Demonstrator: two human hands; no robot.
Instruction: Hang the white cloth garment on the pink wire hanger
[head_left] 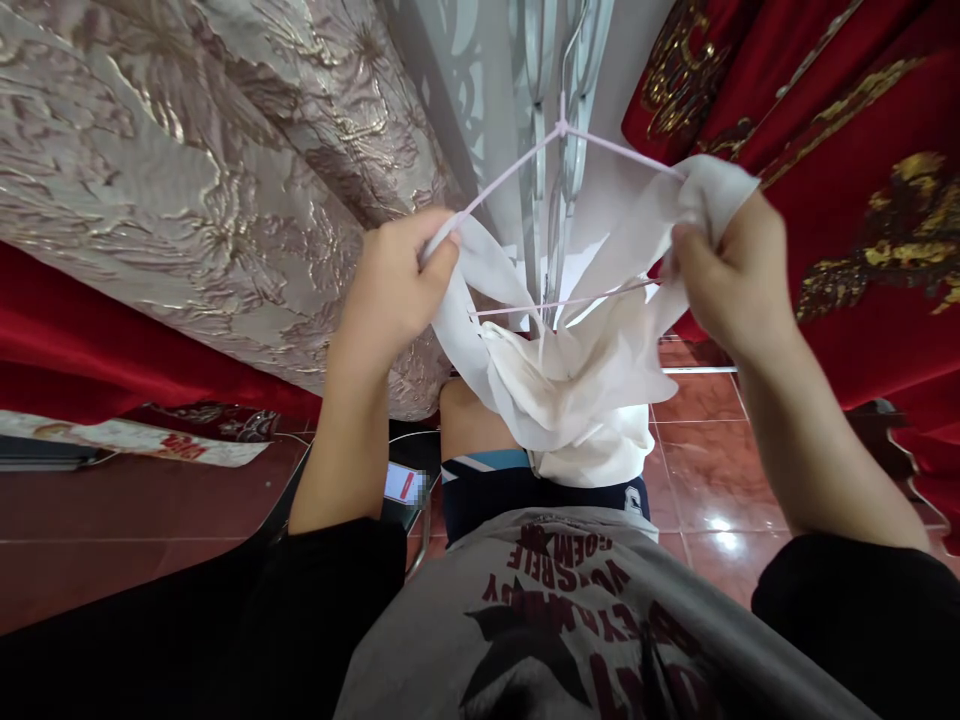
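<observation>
A sheer white cloth (555,400) is stretched between my two hands, and its lower folds droop over my lap. My left hand (394,280) is closed, pinching the cloth's edge near the left end of a thin pink clothes hanger (517,165). On the other side, my right hand (735,265) is closed around a bunched part of the cloth by the hanger's right end. The hanger's sloping arms meet at a neck above, and its lower bar crosses between my hands. Cloth hides both hanger ends.
Patterned pale-pink fabric (225,150) hangs at the left, red fabric with gold decoration (847,130) at the right. Grey metal bars (536,150) stand ahead. Beside my left forearm, a phone (405,484) lies on a dark seat. Red tiles (705,470) cover the floor.
</observation>
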